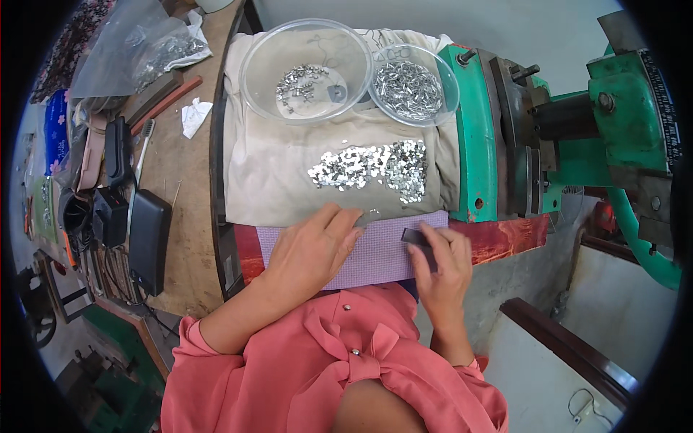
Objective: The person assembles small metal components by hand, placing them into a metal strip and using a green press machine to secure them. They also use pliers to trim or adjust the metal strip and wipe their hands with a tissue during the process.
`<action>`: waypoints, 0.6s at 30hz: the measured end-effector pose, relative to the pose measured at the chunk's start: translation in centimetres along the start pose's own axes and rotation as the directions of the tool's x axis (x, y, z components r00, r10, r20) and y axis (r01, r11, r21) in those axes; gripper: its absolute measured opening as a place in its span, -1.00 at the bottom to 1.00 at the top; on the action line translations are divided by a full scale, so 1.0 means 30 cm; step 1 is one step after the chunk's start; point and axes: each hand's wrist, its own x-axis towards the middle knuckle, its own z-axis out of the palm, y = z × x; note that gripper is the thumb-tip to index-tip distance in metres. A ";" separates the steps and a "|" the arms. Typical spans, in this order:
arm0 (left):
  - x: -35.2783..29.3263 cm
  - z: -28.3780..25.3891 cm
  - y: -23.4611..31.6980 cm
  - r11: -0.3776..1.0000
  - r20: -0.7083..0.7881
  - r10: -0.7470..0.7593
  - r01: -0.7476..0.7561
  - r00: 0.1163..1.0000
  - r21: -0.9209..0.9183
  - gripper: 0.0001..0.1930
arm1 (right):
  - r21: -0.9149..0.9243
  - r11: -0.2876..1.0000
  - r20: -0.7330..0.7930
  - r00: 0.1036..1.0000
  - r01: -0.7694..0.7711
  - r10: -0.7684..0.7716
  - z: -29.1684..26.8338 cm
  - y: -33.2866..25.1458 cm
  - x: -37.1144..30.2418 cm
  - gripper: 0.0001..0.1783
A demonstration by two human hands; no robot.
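Note:
My right hand (444, 263) grips a small dark rectangular bar (414, 237) between thumb and fingers, above the purple checked cloth (375, 252) at my lap. At the near edge of the beige cloth (267, 173), my left hand (314, 242) is closed, thumb and index tips close together. Whatever lies between those tips is too small to make out. A few tiny shiny bits (372, 213) lie just beside them. Farther off, a spread of small flat silvery metal pieces (375, 166) covers the middle of the beige cloth.
Behind the pieces stand a large clear plastic tub (249, 79) with some metal parts and a smaller clear tub (453, 90) full of thin metal pins. A green machine (473, 144) borders the right. The wooden table (188, 238) at left holds a black case (149, 238), toothbrush and bags.

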 end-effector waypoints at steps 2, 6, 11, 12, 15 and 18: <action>0.006 0.024 -0.002 1.000 0.020 0.007 -0.007 1.000 0.009 -0.71 | -0.158 0.987 -0.022 1.000 -0.007 0.003 -0.012 0.030 -0.001 -0.53; 0.011 0.047 -0.004 0.998 0.079 -0.060 0.057 0.995 0.032 -0.73 | -0.146 0.989 0.012 1.000 -0.015 0.017 -0.030 0.063 -0.031 -0.59; -0.006 0.034 -0.021 0.998 0.093 -0.058 0.058 0.994 0.004 -0.72 | -0.135 0.988 0.020 0.997 0.077 -0.075 -0.014 0.094 -0.027 -0.60; -0.010 0.033 -0.022 0.998 0.094 -0.066 0.064 0.993 0.017 -0.72 | -0.127 0.988 0.010 0.996 0.086 -0.085 -0.010 0.097 -0.028 -0.60; -0.019 0.034 -0.025 0.995 0.089 -0.083 0.079 0.993 0.053 -0.72 | -0.095 0.990 -0.014 0.994 0.105 -0.107 0.001 0.112 -0.034 -0.60; -0.019 0.037 -0.025 0.993 0.071 -0.075 0.069 0.995 0.093 -0.71 | -0.036 0.995 -0.023 0.995 0.093 -0.094 0.005 0.125 -0.044 -0.61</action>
